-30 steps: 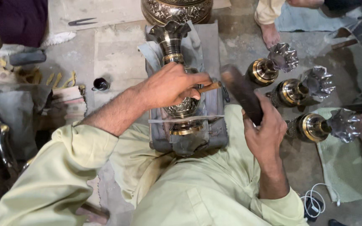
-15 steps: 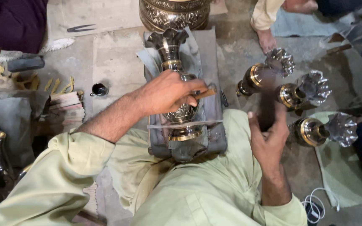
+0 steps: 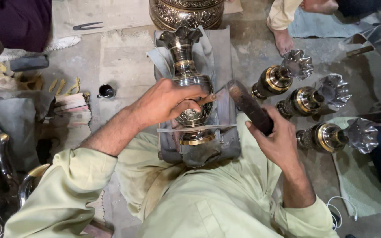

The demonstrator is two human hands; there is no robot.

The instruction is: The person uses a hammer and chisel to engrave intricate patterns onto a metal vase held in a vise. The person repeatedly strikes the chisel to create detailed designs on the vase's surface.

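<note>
A silver and brass engraved vase (image 3: 186,66) lies on its side on a padded grey block (image 3: 225,57) in front of me, mouth pointing away. My left hand (image 3: 166,102) rests on the vase's belly and pinches a small chisel (image 3: 204,99) against the metal. My right hand (image 3: 278,141) grips a dark wooden mallet (image 3: 248,105), its head raised just right of the chisel and close to it.
Three similar vases (image 3: 307,99) lie on the floor to the right. A large engraved brass pot (image 3: 186,11) stands beyond the block. A small black cup (image 3: 106,91) and a stack of papers (image 3: 73,108) sit left. Another person's bare foot (image 3: 283,39) is at upper right.
The mallet swung away to the right and has come back in toward the chisel. My left hand stayed on the vase.
</note>
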